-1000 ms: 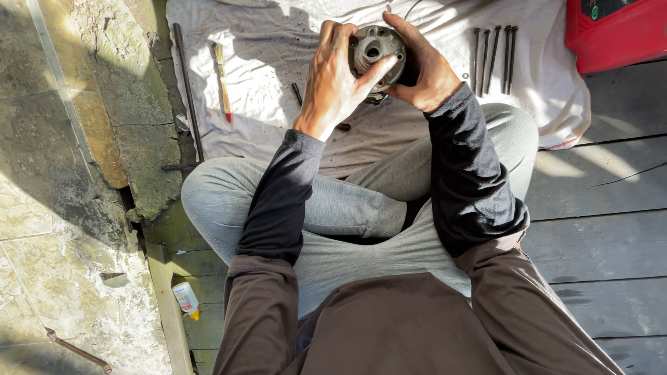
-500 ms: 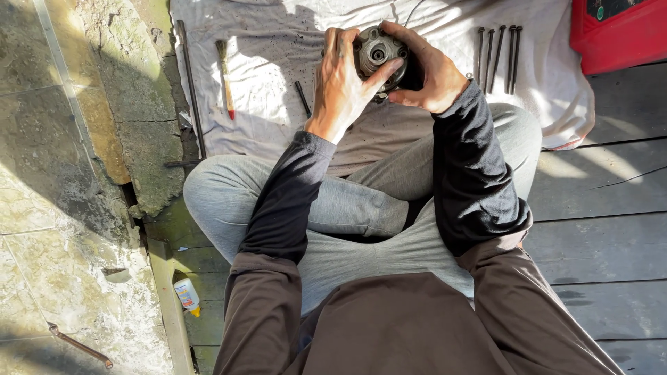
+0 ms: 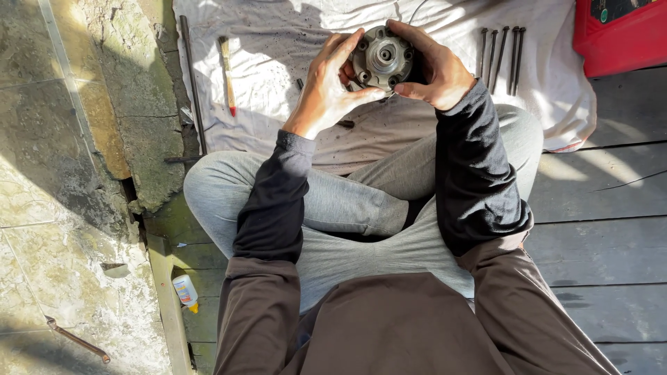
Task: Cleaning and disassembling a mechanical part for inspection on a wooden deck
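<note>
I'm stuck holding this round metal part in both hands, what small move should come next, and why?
Probably reach the right hand for one of the long bolts lying on the white cloth just beside it. The round metal part faces up with open holes around its rim, and the left hand alone could likely steady it.

A person sits cross-legged on a plank floor [image 3: 611,208], both hands raised around a round grey metal part [image 3: 381,57]: the left hand [image 3: 326,87] grips its left side and the right hand [image 3: 434,66] wraps over its right side. Beneath lies a white cloth [image 3: 278,62] carrying a small brush [image 3: 226,64], four long bolts [image 3: 500,48] and, at its left edge, a thin rod [image 3: 192,80]. A red box [image 3: 618,38] sits at the upper right, and a small bottle [image 3: 185,290] lies by the stone ledge at the lower left.
</note>
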